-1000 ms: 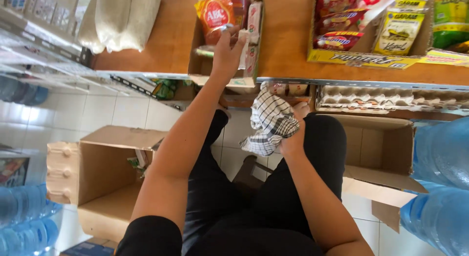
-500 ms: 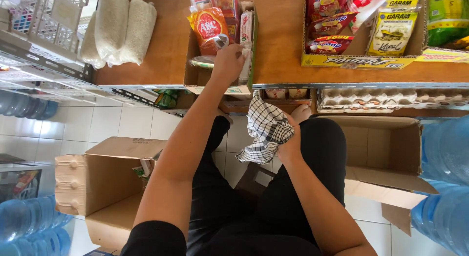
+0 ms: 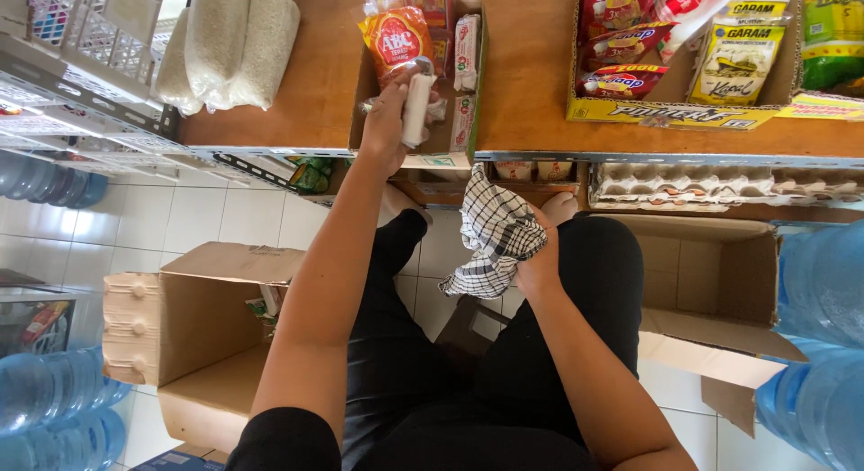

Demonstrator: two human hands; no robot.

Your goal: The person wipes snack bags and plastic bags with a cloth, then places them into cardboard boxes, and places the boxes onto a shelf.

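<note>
- Nearest the camera, the person's lap in black trousers point(image 3: 504, 381) fills the lower middle, both forearms reaching away over it.
- An open cardboard box point(image 3: 193, 336) lies on its side on the white tiled floor to the person's left, and another open cardboard carton point(image 3: 711, 282) sits to the right.
- Blue water jugs point(image 3: 814, 345) stand at the right edge; more of them crowd the lower left corner.
- The right hand point(image 3: 538, 264) is clenched around a black-and-white checked cloth point(image 3: 495, 242), which hangs bunched over the knees, just short of the shelf edge.
- Below the shelf edge, a grey egg tray point(image 3: 720, 185) rests on a lower level.
- The left hand point(image 3: 391, 120) reaches up to the wooden shelf point(image 3: 531, 75) and grasps a small white cylindrical packet point(image 3: 416, 109), held upright at the front opening of a narrow display box point(image 3: 477, 66).
- Inside that box, just behind the packet, stands a red sauce pouch point(image 3: 400, 41), with slim wrapped bars along the right wall.
- Farther left on the shelf lie two bags of white rice point(image 3: 229, 44), beside a white wire rack point(image 3: 85, 39).
- Farther right, a yellow-edged tray point(image 3: 670, 113) holds red noodle packets and yellow pouches.
</note>
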